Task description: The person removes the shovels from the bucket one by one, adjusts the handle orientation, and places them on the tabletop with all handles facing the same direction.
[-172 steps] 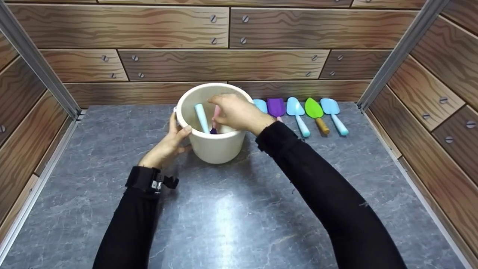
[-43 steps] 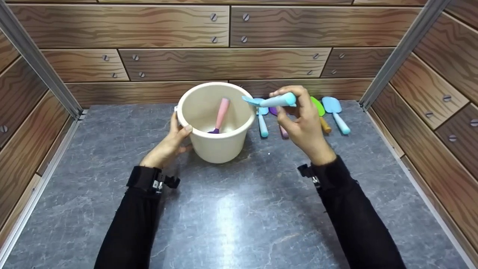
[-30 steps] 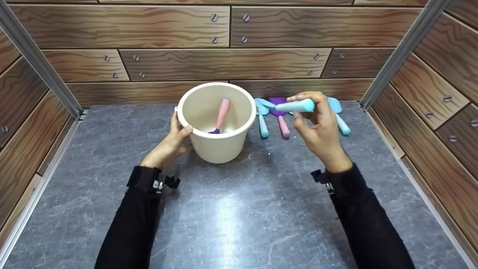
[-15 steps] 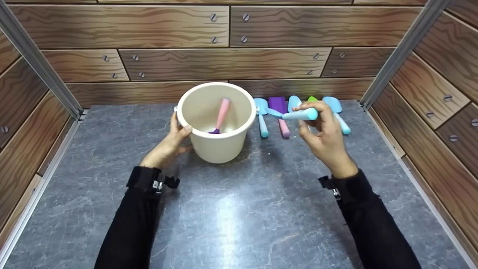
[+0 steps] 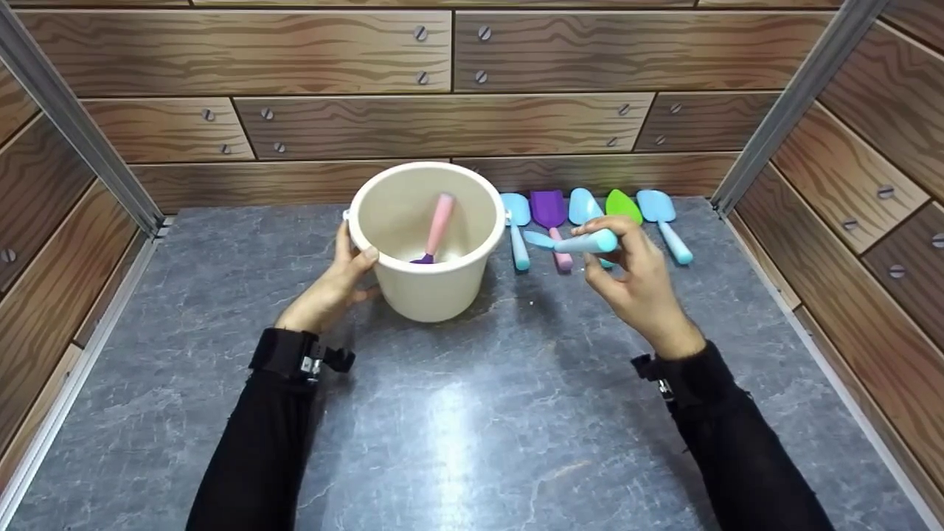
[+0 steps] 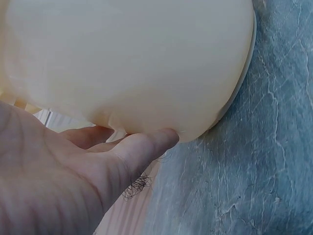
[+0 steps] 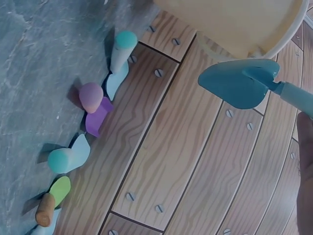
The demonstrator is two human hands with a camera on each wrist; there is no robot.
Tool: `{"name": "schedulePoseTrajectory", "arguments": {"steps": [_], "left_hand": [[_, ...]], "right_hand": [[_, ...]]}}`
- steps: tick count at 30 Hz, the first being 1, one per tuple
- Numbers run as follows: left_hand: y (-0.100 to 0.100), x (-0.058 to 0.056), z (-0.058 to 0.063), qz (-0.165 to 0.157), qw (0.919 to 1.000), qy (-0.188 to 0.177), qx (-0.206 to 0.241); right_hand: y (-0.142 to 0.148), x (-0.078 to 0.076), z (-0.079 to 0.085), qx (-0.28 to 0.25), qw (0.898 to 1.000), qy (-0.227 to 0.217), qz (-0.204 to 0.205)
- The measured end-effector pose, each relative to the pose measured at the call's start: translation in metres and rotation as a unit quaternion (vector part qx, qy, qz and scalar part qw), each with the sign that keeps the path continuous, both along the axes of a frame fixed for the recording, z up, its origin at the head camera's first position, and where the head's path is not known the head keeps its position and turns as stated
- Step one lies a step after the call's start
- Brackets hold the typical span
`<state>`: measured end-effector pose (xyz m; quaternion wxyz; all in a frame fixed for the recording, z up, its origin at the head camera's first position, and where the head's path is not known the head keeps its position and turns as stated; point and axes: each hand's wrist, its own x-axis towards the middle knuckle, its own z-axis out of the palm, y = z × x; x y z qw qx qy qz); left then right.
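A cream plastic bucket point(image 5: 431, 291) stands on the grey marbled tabletop. My left hand point(image 5: 324, 289) holds it by its left side, thumb on the rim, fingers against the outer wall point(image 6: 132, 58). Inside leans a shovel with a pink handle point(image 5: 440, 217) and a purple blade, most of that blade hidden. Right of the bucket, my right hand point(image 5: 638, 284) pinches a light-blue toy shovel point(image 5: 586, 242) by its handle, above the table. Its rounded, pointed blade point(image 7: 239, 83) faces left toward the bucket and shows whole in the right wrist view.
Several toy shovels lie in a row along the back wall: a blue one point(image 5: 519, 243), a purple one point(image 5: 547, 209), another blue one point(image 5: 582, 206), a green one point(image 5: 623, 205) and a blue one point(image 5: 656, 206) at the right end. Wood-patterned walls point(image 5: 339, 129) enclose the table.
The right hand was inside the bucket earlier, where the light-blue shovel leaned. It now holds that shovel outside, moved rightward, then lower and nearer. The left hand and bucket have stayed put.
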<state>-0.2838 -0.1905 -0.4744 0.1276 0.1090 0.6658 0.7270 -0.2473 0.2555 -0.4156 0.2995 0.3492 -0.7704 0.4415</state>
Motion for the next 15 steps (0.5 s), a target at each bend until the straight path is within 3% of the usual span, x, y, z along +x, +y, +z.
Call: {"name": "schedulePoseTrajectory", "arguments": {"steps": [15], "left_hand": [[0.002,-0.001,0.000,0.005,0.9999,-0.008,0.007]], "right_hand": [[0.007,-0.007,-0.026,0.085,0.996,-0.026,0.010]]}}
